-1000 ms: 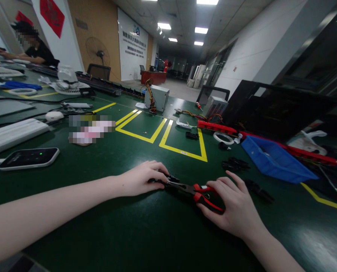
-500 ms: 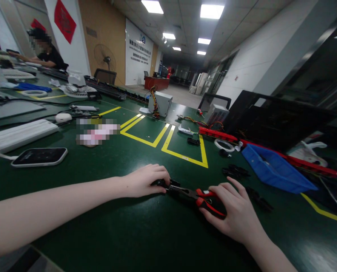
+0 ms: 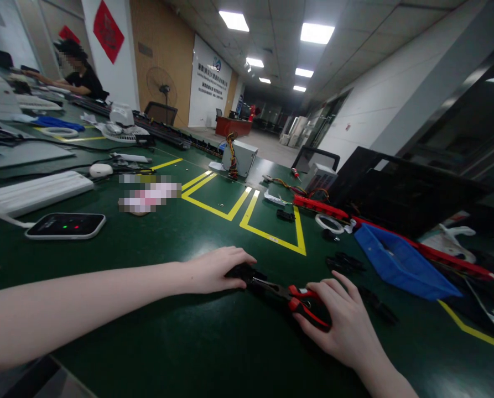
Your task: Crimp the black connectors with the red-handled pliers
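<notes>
My right hand [image 3: 340, 315] grips a pair of long-nose pliers [image 3: 299, 301] by their red and black handles, the index finger stretched out above them. The pliers' metal jaws point left and reach a small black part [image 3: 243, 272]. That part is pinched between the thumb and fingers of my left hand [image 3: 219, 269], just above the green tabletop [image 3: 180, 342]. Its exact kind is too dark and half covered to make out. Beyond my right hand lie several similar-looking black pieces [image 3: 345, 262].
At the right stands a blue bin [image 3: 402, 260] beside a red strip [image 3: 319, 205] and a large black panel [image 3: 404, 182]. A metal power supply [image 3: 243, 159] with wires sits farther back. A lit device [image 3: 66, 226] and a white power strip [image 3: 43, 190] lie left. Across the room sits a person [image 3: 83, 77].
The whole view has shifted slightly, the scene lying a little lower and farther right. Both hands keep their holds on the black part and the pliers. Small lights now show on the device.
</notes>
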Available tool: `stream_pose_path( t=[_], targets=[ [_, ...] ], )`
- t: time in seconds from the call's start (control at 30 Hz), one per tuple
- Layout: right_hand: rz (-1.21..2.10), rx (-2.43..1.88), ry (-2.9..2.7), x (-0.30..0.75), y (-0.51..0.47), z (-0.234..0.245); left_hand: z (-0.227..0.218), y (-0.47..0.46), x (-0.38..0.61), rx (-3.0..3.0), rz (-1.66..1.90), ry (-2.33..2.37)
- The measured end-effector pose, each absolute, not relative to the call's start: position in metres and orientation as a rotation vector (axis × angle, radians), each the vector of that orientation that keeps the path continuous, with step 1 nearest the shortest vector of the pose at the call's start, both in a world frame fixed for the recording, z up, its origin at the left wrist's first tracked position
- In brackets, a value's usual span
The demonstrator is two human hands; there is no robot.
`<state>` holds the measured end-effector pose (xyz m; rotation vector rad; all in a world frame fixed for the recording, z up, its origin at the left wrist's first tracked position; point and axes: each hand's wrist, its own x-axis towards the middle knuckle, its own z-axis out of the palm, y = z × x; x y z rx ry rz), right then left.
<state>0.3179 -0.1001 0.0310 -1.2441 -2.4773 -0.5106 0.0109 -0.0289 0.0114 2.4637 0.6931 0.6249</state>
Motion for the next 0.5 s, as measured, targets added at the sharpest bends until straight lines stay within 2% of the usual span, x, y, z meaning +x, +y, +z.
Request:
stream_pose_path(
  t=[0.5],
  targets=[
    [-0.565,-1.254,-2.484,0.3153,-0.1016,0.0279,0.0161,-0.0286,0.0103,2.683,0.492,0.758]
  ],
)
